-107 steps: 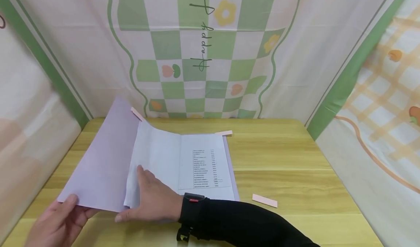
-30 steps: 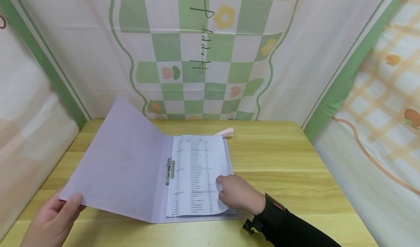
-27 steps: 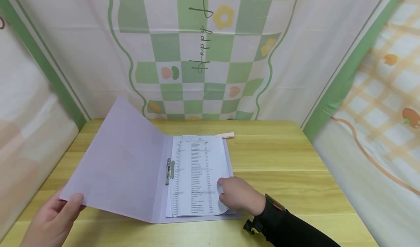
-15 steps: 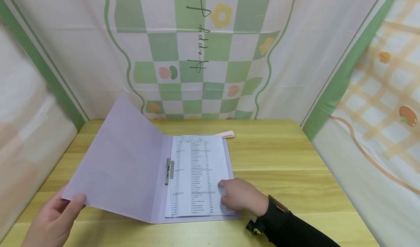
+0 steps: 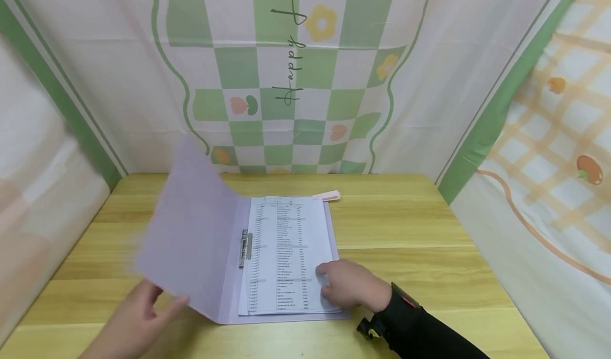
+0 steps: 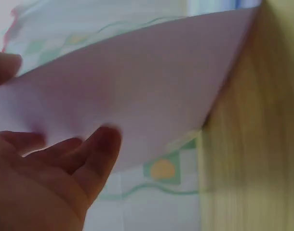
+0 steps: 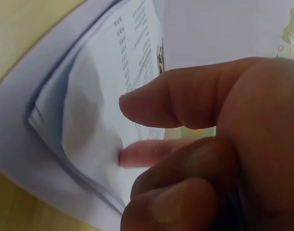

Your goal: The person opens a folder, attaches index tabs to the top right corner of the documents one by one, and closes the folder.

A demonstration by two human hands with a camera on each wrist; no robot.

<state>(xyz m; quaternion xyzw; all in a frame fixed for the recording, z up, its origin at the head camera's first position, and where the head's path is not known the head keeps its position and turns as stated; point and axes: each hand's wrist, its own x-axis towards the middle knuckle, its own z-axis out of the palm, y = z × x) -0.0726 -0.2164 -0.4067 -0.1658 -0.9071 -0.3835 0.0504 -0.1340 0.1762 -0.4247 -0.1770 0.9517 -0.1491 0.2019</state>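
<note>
A lilac file folder (image 5: 191, 242) stands open on the table, its left cover tilted up and blurred. Printed sheets (image 5: 286, 242) lie on its right side beside a metal clip (image 5: 245, 247) at the spine. My left hand (image 5: 133, 316) is at the cover's lower left edge; in the left wrist view its fingers (image 6: 96, 154) are spread against the cover, the thumb near the edge. My right hand (image 5: 350, 285) rests at the sheets' right edge. One outstretched fingertip touches the top sheet (image 7: 89, 110), other fingers are curled, and nothing is pinched.
Pale pink paper strips (image 5: 326, 195) stick out at the folder's top right corner. The wooden table (image 5: 396, 226) ends at the back against a green checked cloth (image 5: 286, 83). More patterned cloth hangs at both sides.
Pages held up at the left now lie flat on the right. The right hand has moved right. Most recently the left hand has swung the cover up and rightward, loosening its pinch.
</note>
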